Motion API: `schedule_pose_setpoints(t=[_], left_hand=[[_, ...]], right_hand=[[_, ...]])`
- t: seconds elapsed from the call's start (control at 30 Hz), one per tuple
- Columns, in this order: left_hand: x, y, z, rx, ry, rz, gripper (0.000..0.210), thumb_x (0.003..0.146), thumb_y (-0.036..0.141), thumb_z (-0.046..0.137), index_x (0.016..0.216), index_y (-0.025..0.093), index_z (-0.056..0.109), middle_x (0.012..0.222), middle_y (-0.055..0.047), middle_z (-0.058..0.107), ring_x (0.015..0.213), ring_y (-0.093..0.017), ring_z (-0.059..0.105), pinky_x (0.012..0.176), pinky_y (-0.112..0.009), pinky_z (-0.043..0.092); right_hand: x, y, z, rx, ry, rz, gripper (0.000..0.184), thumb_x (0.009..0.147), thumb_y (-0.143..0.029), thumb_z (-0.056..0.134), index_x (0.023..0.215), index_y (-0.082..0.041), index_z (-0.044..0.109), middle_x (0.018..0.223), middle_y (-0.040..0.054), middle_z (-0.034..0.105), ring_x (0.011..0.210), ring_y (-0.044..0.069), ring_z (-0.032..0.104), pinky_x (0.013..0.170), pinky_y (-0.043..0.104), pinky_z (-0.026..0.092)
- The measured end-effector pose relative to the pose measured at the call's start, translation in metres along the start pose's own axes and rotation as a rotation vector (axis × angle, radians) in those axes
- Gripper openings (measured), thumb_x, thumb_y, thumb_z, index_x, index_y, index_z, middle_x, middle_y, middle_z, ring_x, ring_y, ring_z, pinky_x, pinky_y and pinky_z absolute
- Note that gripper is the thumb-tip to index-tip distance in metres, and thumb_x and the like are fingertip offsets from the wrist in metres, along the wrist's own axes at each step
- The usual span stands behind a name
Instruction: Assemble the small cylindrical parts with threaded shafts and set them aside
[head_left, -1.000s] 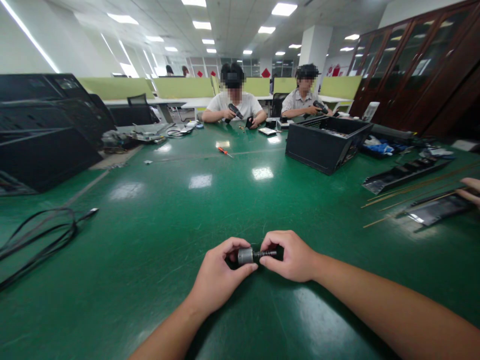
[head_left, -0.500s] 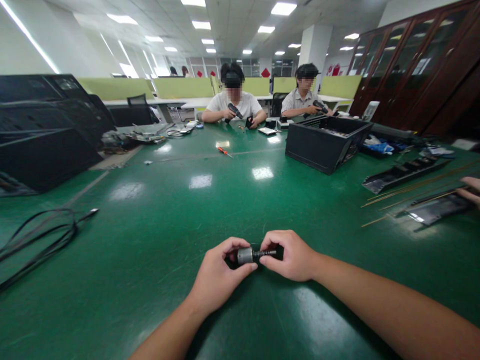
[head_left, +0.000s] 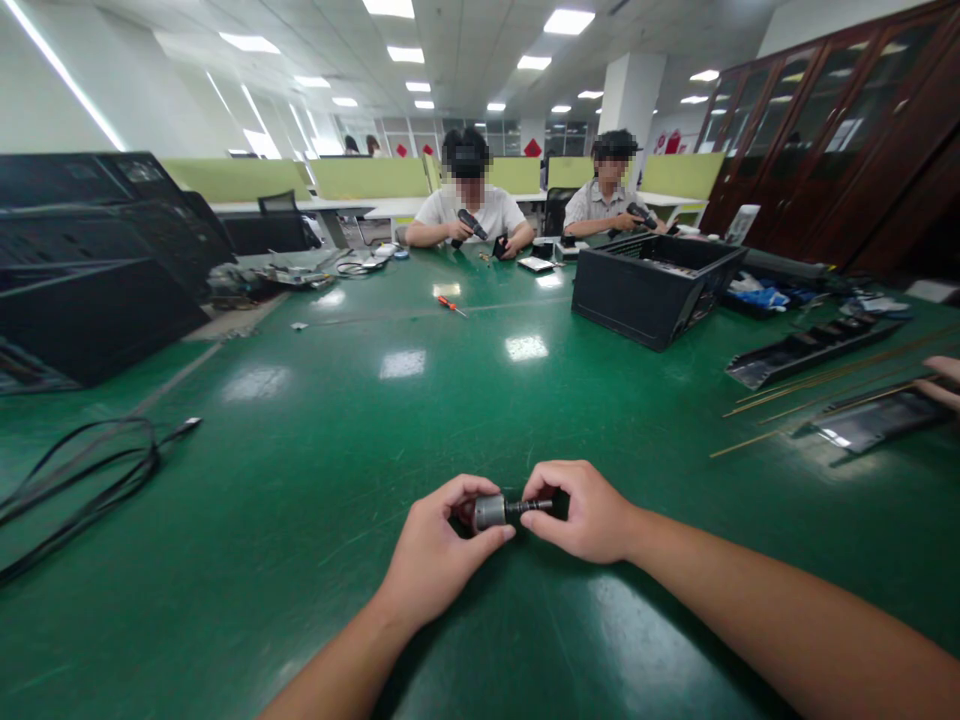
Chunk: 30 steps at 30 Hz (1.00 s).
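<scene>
Low over the green table (head_left: 360,440), a small motor (head_left: 490,512) lies sideways between my hands, a silvery cylinder with a dark ridged shaft pointing right. My left hand (head_left: 439,545) is closed around the cylinder, thumb below and fingers above; a reddish patch shows at its left end, partly hidden by the fingers. At the shaft, my right hand (head_left: 581,510) is closed with thumb and forefinger about it. The shaft's bare tip shows between them.
Black cables (head_left: 112,470) lie left, a red screwdriver (head_left: 450,305) farther ahead. An open black computer case (head_left: 652,290) stands right of centre. Thin brass-coloured rods (head_left: 787,385) lie near another person's hand (head_left: 941,380). Two people across the table hold power drills (head_left: 471,222).
My hands and the motor hold almost the same pose. A reddish patch shows more plainly at the cylinder's left end. One thin rod at the right has slid slightly left.
</scene>
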<state>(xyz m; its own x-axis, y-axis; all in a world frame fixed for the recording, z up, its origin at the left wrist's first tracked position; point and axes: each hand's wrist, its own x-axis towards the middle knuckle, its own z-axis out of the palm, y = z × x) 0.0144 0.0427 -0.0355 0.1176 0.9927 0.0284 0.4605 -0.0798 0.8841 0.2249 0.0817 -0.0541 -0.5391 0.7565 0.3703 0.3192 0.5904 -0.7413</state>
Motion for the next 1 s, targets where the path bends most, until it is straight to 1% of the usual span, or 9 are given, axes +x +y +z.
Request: schedule_pose_setpoints(t=[0.13,0.33,0.63,1.0], left_hand=[[-0.0002,0.0006,0.0007,-0.034,-0.009,-0.025,0.03,0.069,0.028,0.077,0.095,0.018,0.065,0.083,-0.002,0.069,0.078,-0.02,0.064,0.067,-0.028,0.045],[0.0014,-0.0007,0.0006,-0.044,-0.006,-0.021,0.031,0.07,0.029,0.077,0.096,0.018,0.065,0.084,-0.002,0.07,0.079,-0.02,0.065,0.069,-0.029,0.046],[0.002,-0.0027,-0.0021,-0.112,0.003,-0.045,0.034,0.069,0.03,0.078,0.097,0.017,0.064,0.083,-0.002,0.071,0.075,-0.019,0.064,0.068,-0.029,0.046],[0.0035,-0.002,-0.0027,-0.166,0.016,-0.05,0.034,0.069,0.03,0.078,0.097,0.017,0.063,0.087,-0.004,0.072,0.078,-0.019,0.066,0.07,-0.029,0.048]], right_hand=[[-0.0002,0.0004,0.0007,-0.008,0.007,-0.006,0.009,0.078,-0.022,0.069,0.08,-0.019,0.061,0.073,-0.0011,0.062,0.066,0.014,0.056,0.063,0.024,0.04],[-0.0003,0.0008,0.0004,-0.011,0.012,-0.003,0.009,0.078,-0.021,0.069,0.08,-0.019,0.061,0.074,-0.0009,0.063,0.067,0.014,0.057,0.064,0.024,0.041],[0.0003,0.0006,-0.0012,0.017,0.022,0.017,0.008,0.078,-0.02,0.069,0.08,-0.019,0.061,0.075,-0.0006,0.064,0.068,0.014,0.058,0.066,0.025,0.043],[0.0004,-0.0007,-0.0026,0.066,0.043,0.044,0.008,0.083,-0.023,0.066,0.078,-0.018,0.062,0.072,-0.0005,0.063,0.067,0.014,0.058,0.065,0.024,0.043]])
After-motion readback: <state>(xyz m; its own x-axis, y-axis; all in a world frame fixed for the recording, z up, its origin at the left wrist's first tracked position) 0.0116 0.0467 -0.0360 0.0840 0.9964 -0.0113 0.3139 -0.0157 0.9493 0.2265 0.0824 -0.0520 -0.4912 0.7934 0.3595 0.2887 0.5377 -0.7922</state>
